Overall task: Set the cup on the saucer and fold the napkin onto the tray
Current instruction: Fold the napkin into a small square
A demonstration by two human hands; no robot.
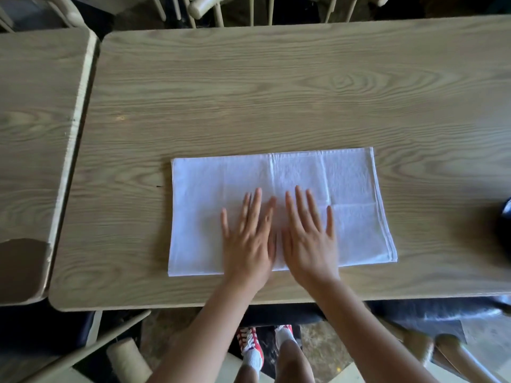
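A white cloth napkin [345, 189] lies flat as a wide rectangle on the wooden table [276, 92], near its front edge. Fold creases cross the cloth. My left hand [246, 236] and my right hand [308, 233] rest side by side, palms down with fingers spread, on the napkin's near middle. Neither hand holds anything. No cup, saucer or tray shows in this view.
A second wooden table [36, 134] butts against the left side, with a narrow gap between them. A dark object [504, 228] pokes in at the right edge of the table. Pale chairs [210, 6] stand behind the table, and chair parts sit below its front edge.
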